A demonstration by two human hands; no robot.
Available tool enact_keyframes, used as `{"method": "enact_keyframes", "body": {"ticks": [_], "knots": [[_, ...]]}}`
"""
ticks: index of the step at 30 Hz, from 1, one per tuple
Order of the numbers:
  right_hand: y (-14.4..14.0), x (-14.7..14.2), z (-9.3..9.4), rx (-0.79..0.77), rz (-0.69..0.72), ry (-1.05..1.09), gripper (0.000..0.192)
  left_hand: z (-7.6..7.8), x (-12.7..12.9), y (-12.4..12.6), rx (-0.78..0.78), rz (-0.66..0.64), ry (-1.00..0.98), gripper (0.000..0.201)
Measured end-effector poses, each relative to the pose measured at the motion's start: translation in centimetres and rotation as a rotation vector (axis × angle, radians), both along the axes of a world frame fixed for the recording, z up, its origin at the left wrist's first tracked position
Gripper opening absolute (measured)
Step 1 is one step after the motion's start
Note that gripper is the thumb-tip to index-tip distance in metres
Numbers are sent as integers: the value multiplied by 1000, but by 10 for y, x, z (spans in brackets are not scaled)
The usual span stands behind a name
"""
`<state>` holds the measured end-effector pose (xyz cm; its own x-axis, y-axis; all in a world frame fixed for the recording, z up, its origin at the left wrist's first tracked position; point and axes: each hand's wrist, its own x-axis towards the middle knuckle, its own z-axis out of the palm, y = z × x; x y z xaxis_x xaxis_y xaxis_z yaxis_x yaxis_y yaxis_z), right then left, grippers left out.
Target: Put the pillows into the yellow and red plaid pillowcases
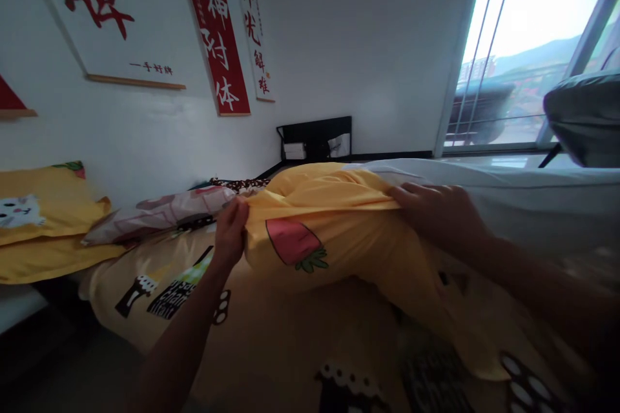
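hands at work on a yellow duvet cover (pixel 329 219) printed with a red strawberry-like motif, bunched in a raised fold across the middle of a bed. left hand (pixel 231 232), fingers pinched together on the fold's left end, gripping the cloth edge. right hand (pixel 436 210), laid over the fold's upper right edge with fingers curled onto the fabric; whether it clamps the cloth or only presses on it cannot be told from this angle. white sheet (pixel 508 187) lies just behind the right hand. yellow pillow (pixel 43 219) with a cat face rests at far left, a patterned pink-grey pillow (pixel 165 210) beside it. red scroll (pixel 216 32) hangs on the wall; window (pixel 533 45) at right.
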<state>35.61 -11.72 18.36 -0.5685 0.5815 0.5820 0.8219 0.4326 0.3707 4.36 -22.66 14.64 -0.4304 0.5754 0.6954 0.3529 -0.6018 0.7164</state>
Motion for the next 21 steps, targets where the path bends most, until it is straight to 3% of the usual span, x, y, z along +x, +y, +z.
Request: {"method": "enact_keyframes", "body": {"ticks": [2, 4, 7, 10, 13, 16, 21], "knots": [[-3, 16, 5, 61, -31, 2, 19, 11, 8, -5, 9, -30, -163, 53], [-5, 32, 8, 131, -72, 18, 18, 22, 15, -11, -28, -66, -153, 56], [-1, 53, 4, 185, -96, 61, 14, 37, 24, -26, -28, -35, 165, 53], [8, 66, -6, 100, -15, 80, 14, 51, 28, -48, -68, -41, 541, 40], [8, 68, -11, 19, 79, 142, 16, 60, 26, -65, -141, -70, 756, 47], [-7, 59, -9, 46, 145, 227, 20, 64, 21, -73, -87, -61, 780, 21], [-38, 36, -8, 138, 244, 180, 21, 71, 20, -91, 54, -71, 661, 16]]}}
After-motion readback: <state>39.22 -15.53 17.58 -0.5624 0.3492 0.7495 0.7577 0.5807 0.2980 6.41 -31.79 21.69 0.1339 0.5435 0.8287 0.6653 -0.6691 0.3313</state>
